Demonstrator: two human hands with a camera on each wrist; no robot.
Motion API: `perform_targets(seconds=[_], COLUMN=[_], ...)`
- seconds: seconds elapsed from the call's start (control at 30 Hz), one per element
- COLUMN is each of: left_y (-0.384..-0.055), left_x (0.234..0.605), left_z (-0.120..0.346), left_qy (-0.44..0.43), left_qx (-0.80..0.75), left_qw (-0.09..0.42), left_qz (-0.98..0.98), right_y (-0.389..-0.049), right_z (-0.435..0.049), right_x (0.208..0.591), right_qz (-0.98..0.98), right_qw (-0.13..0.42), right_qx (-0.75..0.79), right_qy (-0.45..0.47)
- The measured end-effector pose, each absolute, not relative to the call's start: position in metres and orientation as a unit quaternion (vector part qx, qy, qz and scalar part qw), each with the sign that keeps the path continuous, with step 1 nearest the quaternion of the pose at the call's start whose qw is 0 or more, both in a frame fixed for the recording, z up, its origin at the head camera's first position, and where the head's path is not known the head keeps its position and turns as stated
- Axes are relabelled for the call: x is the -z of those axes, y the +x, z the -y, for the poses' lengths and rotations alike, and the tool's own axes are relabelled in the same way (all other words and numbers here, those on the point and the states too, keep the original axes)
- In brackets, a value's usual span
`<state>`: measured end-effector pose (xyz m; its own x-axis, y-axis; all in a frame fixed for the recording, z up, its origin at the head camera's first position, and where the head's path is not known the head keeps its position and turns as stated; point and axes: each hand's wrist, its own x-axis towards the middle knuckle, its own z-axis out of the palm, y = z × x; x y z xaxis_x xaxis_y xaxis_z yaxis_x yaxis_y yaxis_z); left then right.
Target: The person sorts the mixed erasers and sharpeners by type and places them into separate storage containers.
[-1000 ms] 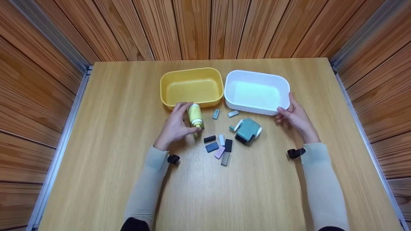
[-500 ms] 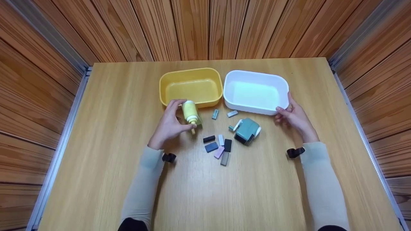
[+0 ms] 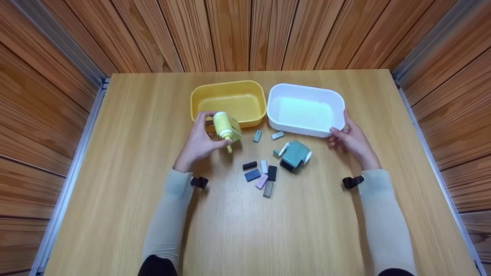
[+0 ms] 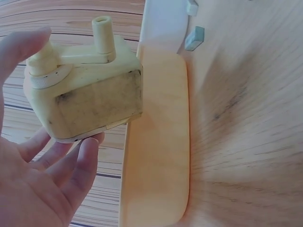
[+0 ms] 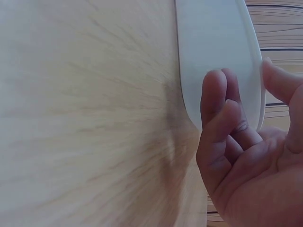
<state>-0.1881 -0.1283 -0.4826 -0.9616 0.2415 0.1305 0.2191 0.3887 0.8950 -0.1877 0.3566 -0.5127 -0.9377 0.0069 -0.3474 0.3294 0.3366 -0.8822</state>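
My left hand (image 3: 197,142) grips a pale yellow hand-crank pencil sharpener (image 3: 222,124), thumb on one end and fingers on the other. It is lifted off the table at the front edge of the yellow tub (image 3: 249,123). In the left wrist view the sharpener (image 4: 102,101) shows its crank and a smudged window. My right hand (image 3: 353,142) holds the near right corner of the white tub (image 3: 299,130), thumb by its rim. In the right wrist view several fingers (image 5: 215,92) curl before the tub's wall.
A teal hand-crank sharpener (image 3: 296,155) rests in front of the white tub. Two small light blocks, a teal one (image 3: 257,136) and a pale one (image 3: 277,135), lie near the tubs. Several dark, pink and grey blocks (image 3: 268,189) are clustered mid-table.
My left hand has lifted the yellow sharpener and carried it left and slightly back, tilting it, toward the yellow tub's front. My right hand stays on the white tub.
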Motion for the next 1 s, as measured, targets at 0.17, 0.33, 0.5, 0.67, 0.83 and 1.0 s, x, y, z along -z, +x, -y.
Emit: perform_targets(seconds=[0.17,0.33,0.5,0.67,0.83,1.0], left_y=[-0.198,-0.205,-0.208,-0.213,-0.223,-0.232], left_x=[0.480,0.475,0.466,0.459,0.457,0.453], left_z=[0.128,0.130,0.132,0.134,0.135,0.134], left_qy=[0.147,0.154,0.148,0.130,0.113,0.096], left_qx=[-0.548,-0.519,-0.553,-0.577,-0.591,-0.626], left_qw=[0.001,-0.005,0.003,0.019,0.034,0.054], left_qz=[-0.824,-0.841,-0.820,-0.806,-0.798,-0.772], right_y=[-0.188,-0.187,-0.186,-0.186,-0.186,-0.188], right_z=[-0.359,-0.357,-0.356,-0.356,-0.356,-0.357], right_x=[0.513,0.513,0.513,0.512,0.512,0.513], right_qz=[-0.803,-0.808,-0.814,-0.818,-0.813,-0.812], right_qw=[0.142,0.144,0.141,0.140,0.144,0.144], right_qx=[0.571,0.561,0.554,0.549,0.554,0.557], right_qy=[0.100,0.109,0.106,0.102,0.103,0.096])
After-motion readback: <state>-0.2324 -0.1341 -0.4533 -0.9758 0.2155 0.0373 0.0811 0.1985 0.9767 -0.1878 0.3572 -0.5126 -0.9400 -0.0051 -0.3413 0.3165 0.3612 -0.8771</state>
